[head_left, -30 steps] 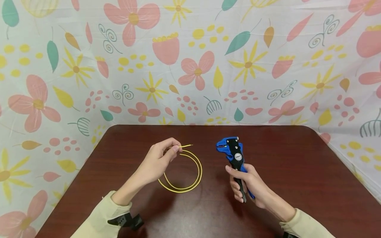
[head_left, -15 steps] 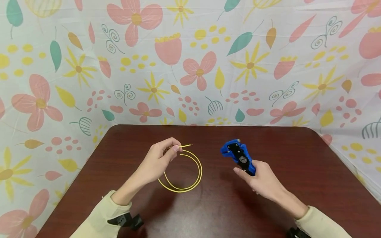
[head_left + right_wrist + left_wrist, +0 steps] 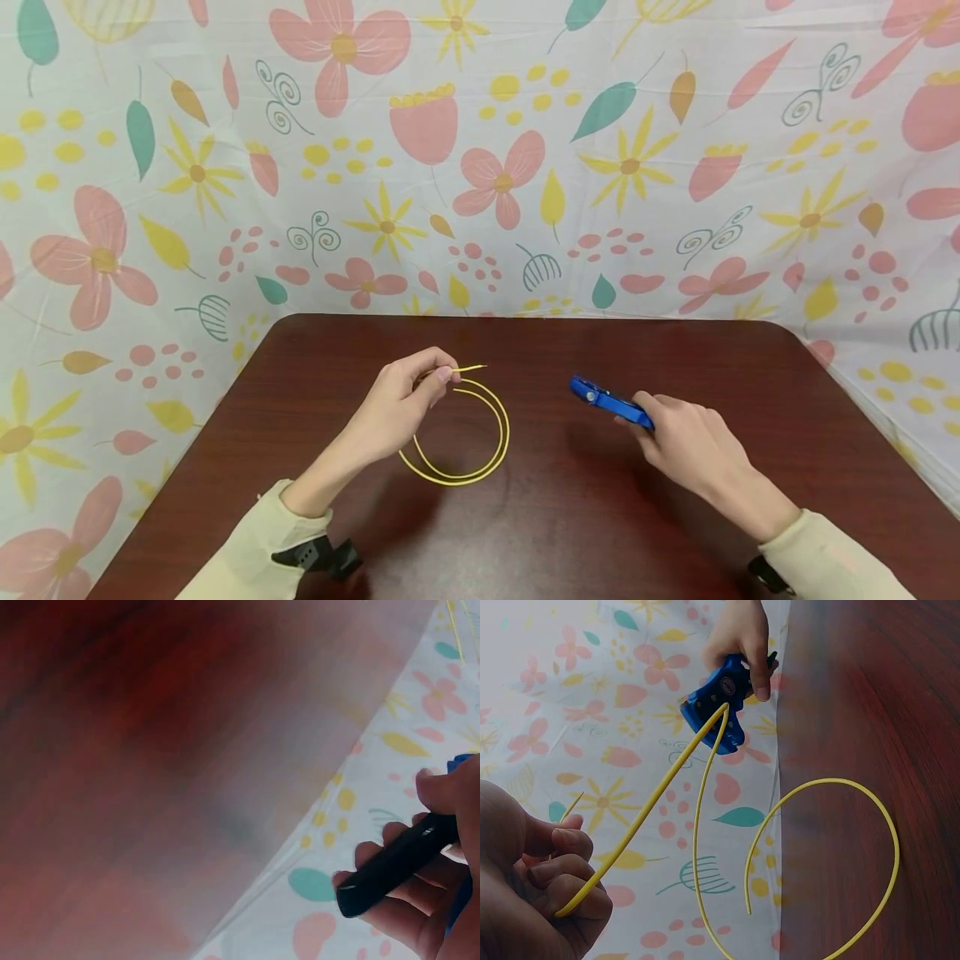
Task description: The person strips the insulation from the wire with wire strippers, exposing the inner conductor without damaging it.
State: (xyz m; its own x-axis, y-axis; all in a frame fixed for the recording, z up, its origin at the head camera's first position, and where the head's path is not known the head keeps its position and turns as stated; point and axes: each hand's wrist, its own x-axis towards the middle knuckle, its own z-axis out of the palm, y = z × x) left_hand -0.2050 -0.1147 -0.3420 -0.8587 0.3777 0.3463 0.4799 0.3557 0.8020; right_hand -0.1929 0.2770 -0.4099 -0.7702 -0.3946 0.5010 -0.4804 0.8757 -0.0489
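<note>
My left hand [image 3: 408, 402] pinches a thin yellow wire [image 3: 507, 425] near one end, between thumb and fingers. That end pokes out to the right and looks stripped at its tip; the rest hangs below in loose loops. To the right, my right hand [image 3: 693, 442] grips a blue and black wire stripper [image 3: 611, 402], turned edge-on in the head view, its head toward the wire but apart from it. In the right wrist view the fingers curl round a black handle [image 3: 397, 866]. The left wrist view shows the stripper's blue head [image 3: 718, 705] behind the wire.
Both hands are above a dark reddish-brown table [image 3: 525, 533] with rounded far corners. A white cloth [image 3: 480, 167] printed with flowers and leaves hangs behind it and along the sides. A black strap [image 3: 315, 557] sits on the left wrist.
My right hand has moved to the right and rolled over, turning the wire stripper from its face to its narrow edge. The left hand and wire stay nearly still.
</note>
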